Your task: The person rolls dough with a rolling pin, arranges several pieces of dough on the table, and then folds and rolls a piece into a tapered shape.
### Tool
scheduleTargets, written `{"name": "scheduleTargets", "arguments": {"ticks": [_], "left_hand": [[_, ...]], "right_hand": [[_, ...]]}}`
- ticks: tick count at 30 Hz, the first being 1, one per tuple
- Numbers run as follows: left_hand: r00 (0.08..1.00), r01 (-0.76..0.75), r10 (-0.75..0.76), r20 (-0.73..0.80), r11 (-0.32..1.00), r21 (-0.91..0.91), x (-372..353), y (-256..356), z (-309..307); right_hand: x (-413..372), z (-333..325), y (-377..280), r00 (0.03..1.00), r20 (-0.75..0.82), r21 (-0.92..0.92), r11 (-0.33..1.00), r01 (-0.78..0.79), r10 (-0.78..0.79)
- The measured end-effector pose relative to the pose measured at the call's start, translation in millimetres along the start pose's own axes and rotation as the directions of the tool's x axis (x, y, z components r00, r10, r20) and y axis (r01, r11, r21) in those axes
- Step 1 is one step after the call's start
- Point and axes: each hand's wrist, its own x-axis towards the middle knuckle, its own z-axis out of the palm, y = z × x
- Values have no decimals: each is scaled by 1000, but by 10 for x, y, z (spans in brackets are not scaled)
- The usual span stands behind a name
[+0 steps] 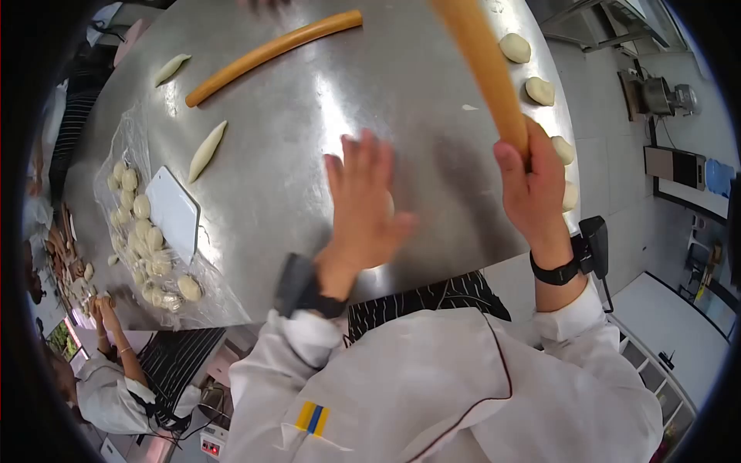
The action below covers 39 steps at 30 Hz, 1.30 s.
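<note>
My right hand [531, 189] grips the lower end of a wooden rolling pin [482, 65] that points up and away over the steel table [324, 116]. Flat on the table lies my left hand [363, 204], fingers spread and slightly blurred, pressing on a piece of dough that shows only as a pale sliver [390, 204] under the palm. A few dough balls [540, 91] sit in a row along the table's right edge, just beside my right hand.
A second long rolling pin [270, 52] lies diagonally at the far side. Two elongated dough pieces [207, 150] and a white scraper [174, 212] are to the left, beside a plastic sheet with several dough balls [147, 239]. Another person [108, 370] works at lower left.
</note>
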Motion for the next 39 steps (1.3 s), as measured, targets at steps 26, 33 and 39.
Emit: {"name": "scheduleTargets", "arguments": {"ticks": [26, 33, 39], "left_hand": [[956, 282, -275, -106, 748, 600, 366, -740, -535], [997, -34, 66, -50, 879, 476, 466, -748, -812], [991, -33, 66, -113, 962, 272, 32, -485, -879]], "right_hand": [[470, 1164, 275, 874, 399, -542, 697, 469, -278], [791, 847, 319, 789, 537, -216, 856, 471, -298], [103, 615, 59, 845, 282, -402, 744, 534, -454]]}}
